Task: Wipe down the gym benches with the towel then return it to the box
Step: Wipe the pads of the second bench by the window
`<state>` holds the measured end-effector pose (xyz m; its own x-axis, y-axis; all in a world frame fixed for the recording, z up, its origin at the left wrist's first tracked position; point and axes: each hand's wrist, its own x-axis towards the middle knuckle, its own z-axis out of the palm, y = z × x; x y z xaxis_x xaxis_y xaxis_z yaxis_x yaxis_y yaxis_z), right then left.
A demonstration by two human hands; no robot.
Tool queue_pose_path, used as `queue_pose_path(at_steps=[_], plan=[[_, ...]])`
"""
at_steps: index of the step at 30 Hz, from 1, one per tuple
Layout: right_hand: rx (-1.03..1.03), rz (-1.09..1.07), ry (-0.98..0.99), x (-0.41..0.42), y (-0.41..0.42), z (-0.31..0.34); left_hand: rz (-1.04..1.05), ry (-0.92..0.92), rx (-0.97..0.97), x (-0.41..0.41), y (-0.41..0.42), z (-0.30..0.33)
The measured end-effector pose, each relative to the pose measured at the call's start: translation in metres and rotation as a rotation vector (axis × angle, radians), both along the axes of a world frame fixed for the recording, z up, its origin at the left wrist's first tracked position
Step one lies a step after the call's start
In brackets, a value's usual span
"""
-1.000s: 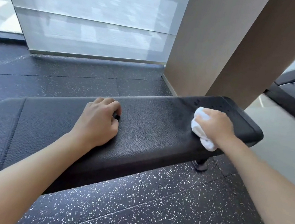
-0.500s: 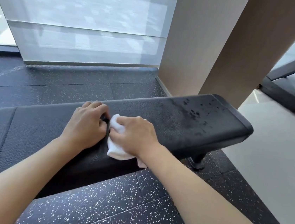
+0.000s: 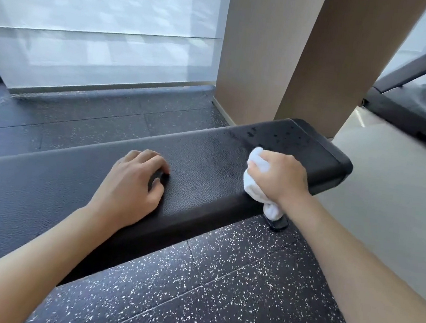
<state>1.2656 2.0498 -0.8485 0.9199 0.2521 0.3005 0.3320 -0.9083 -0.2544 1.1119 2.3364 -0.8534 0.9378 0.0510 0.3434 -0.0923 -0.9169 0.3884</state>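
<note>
Nearest to me is the speckled black rubber floor (image 3: 218, 289), which runs right up under the near edge of the worktop (image 3: 205, 171), a long black padded gym bench lying slantwise in front of me. My left hand (image 3: 130, 186) rests palm down on top of the worktop about midway along it, its fingers (image 3: 153, 158) curled together against the leather with nothing in them. Toward the worktop's right end, my right hand (image 3: 280, 178) is clamped on the towel (image 3: 256, 178), a bunched white cloth that I press against the padding close to the near edge; one loose tail of it hangs over that edge, just above the black foot (image 3: 277, 224) under the worktop. Past my right hand, the far right end of the worktop is dotted with dark wet drops (image 3: 281, 137). Behind that end stands a broad tan pillar (image 3: 285, 50), touching or nearly touching the worktop from where I see it. Left of the pillar, beyond the worktop and a further strip of floor, hangs a pale translucent window blind (image 3: 102, 24). Right of the pillar, across a light floor, sits dark gym equipment (image 3: 421, 97).
</note>
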Motion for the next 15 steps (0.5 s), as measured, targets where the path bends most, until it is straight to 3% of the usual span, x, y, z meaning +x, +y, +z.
queue_pose_path(at_steps=[6,8,12,15], plan=[[-0.013,0.461,-0.114,-0.098,0.125,-0.011,0.123,-0.048,-0.101,0.000,0.005,-0.008],[0.024,0.486,-0.092,-0.103,0.133,-0.008,0.221,-0.045,-0.155,-0.001,0.010,-0.009],[0.024,0.483,-0.056,-0.077,0.092,-0.006,0.214,0.000,-0.097,-0.005,0.008,-0.008],[0.021,0.325,-0.024,-0.023,0.033,-0.004,0.221,0.011,-0.076,-0.007,0.004,-0.005]])
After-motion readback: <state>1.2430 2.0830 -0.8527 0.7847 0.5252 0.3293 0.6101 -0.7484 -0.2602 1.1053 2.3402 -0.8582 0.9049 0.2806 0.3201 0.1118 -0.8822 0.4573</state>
